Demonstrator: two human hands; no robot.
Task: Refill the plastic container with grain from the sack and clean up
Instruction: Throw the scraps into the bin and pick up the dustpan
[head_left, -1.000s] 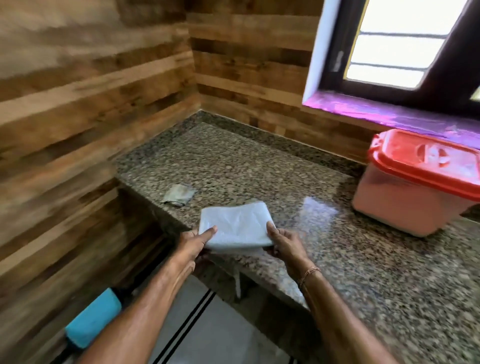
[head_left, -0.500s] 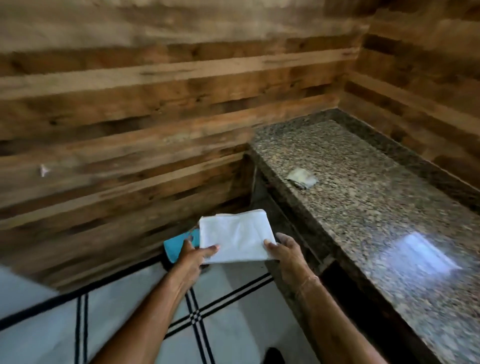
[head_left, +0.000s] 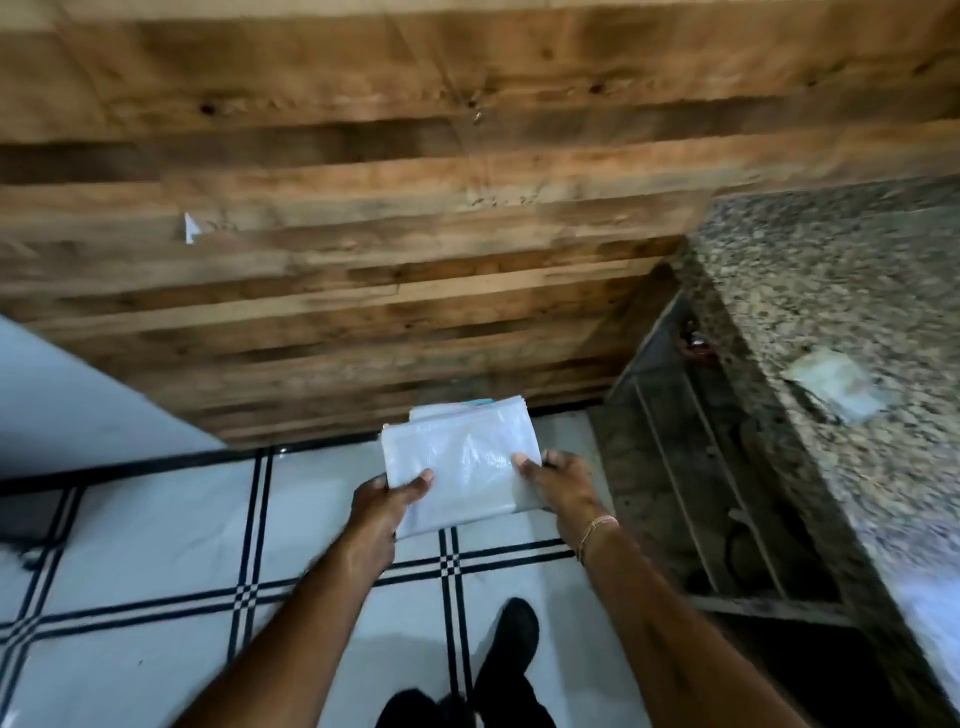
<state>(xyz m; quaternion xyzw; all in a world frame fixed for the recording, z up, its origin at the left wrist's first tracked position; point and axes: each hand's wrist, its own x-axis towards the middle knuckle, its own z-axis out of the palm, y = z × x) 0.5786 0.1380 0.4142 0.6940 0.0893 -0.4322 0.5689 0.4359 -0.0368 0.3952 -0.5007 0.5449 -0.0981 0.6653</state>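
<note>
since a second ago the view has swung left off the counter (head_left: 831, 291), and the folded sack (head_left: 462, 457) has come with it, carried from above the stone edge out over the tiled floor (head_left: 156, 545); the red-lidded container has dropped out of sight. both hands hold the sack between them: the left hand (head_left: 382, 506) pinches its near left corner with the thumb on top, the right hand (head_left: 563, 486) pinches its right edge the same way, and the fingers beneath are hidden. the sack lies flat, its long axis running from hand to hand, its far edge pointing at the wooden wall (head_left: 363, 208) ahead. the counter now stands off to the right of the right hand, with a small packet (head_left: 836, 392) lying on it, and an open shelf (head_left: 691, 467) shows below its edge. refilling looks done and this seems to be the tidy-up; if the sack is bound for that shelf, it lies right of both hands, with the right hand nearer.
</note>
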